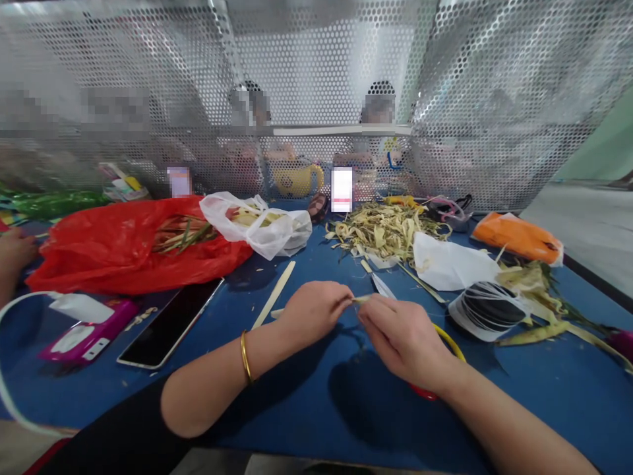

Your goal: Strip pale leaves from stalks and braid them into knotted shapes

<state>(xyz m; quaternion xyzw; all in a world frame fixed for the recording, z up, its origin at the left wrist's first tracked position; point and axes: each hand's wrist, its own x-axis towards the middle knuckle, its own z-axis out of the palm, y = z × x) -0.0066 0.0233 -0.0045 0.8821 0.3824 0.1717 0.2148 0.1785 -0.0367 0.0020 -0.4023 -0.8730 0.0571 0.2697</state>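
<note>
My left hand [312, 310], with a gold bangle at its wrist, is closed in a pinch on one end of a short pale strip [360, 299]. My right hand [399, 333] pinches the other end, its fingers curled. The strip looks like dried leaf or husk; most of it is hidden by my fingers. Scissors [378, 282] lie beneath my right hand, their blades showing beyond it and yellow and red handle parts beside it. A longer pale strip [275, 294] lies on the table past my left hand. A spool of white thread [487, 310] sits right of my right hand.
A heap of dried strips [390, 227] lies at the back, near a lit phone [341, 189]. A red bag [109, 247] and white bag [267, 231] hold more. A dark phone [171, 323] and purple device [89, 333] lie left. Perforated metal [326, 66] stands behind. Another person's hand [14, 254] shows.
</note>
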